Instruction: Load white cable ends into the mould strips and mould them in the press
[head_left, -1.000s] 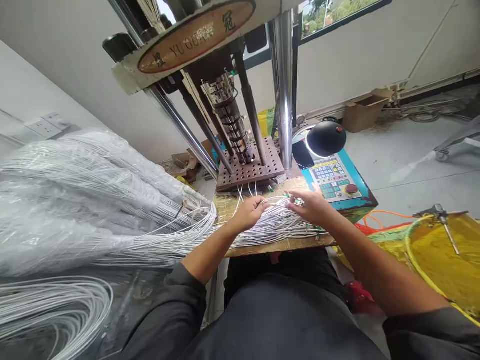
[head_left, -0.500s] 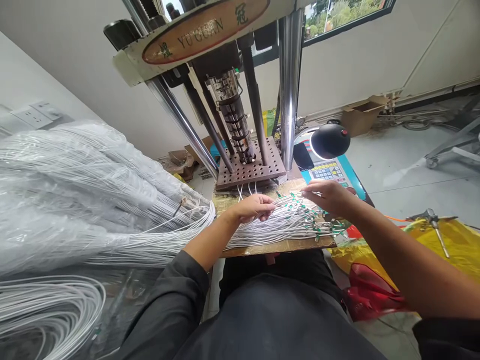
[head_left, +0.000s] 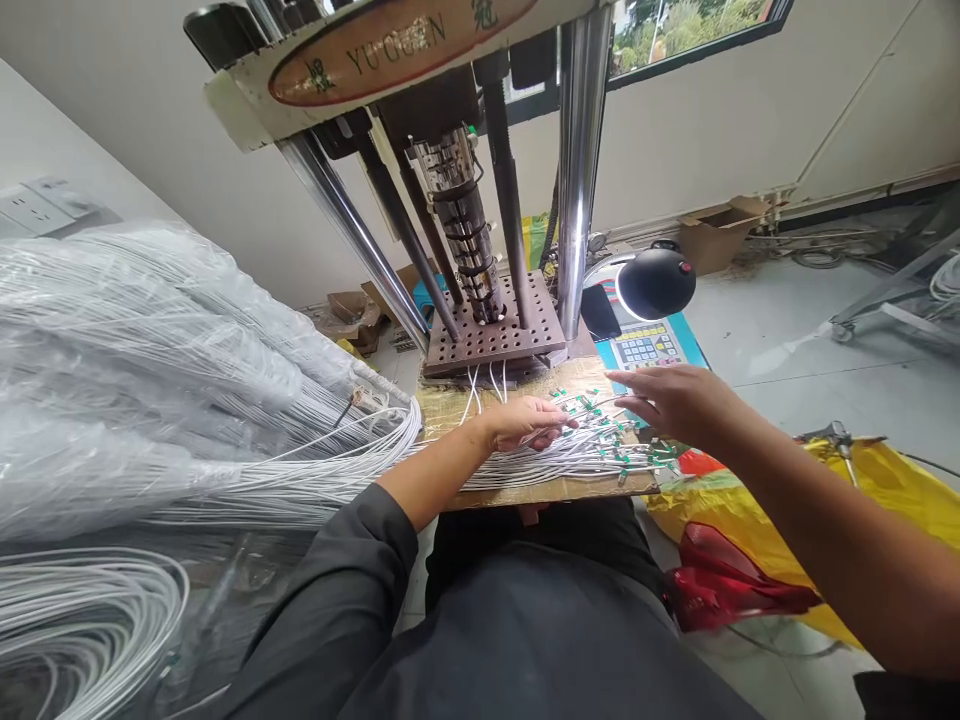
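White cables (head_left: 517,472) lie in a spread bundle across a cardboard-covered board (head_left: 441,425), their ends tipped with small green pieces (head_left: 622,455). Over the bundle, my left hand (head_left: 529,423) is closed, thumb against fingers, on a white cable; the palm hides part of it. My right hand (head_left: 671,400) hovers just right of it above the green-tipped ends, fingers stretched out and thumb apart, with nothing visible in them. Behind both hands, several white cables run under the perforated metal plate (head_left: 499,338) of the press.
A press with metal columns (head_left: 581,180) stands ahead. Plastic-wrapped cable bundles (head_left: 150,350) fill the left, above a loose cable coil (head_left: 112,610). To the right are a black lamp (head_left: 658,283), a keypad panel (head_left: 645,345), and yellow (head_left: 900,480) and red (head_left: 720,585) bags.
My left hand has shifted right along the cables, toward the green-tipped ends. My right hand has moved slightly right, and its fingers and thumb are wider apart. The view has shifted a little.
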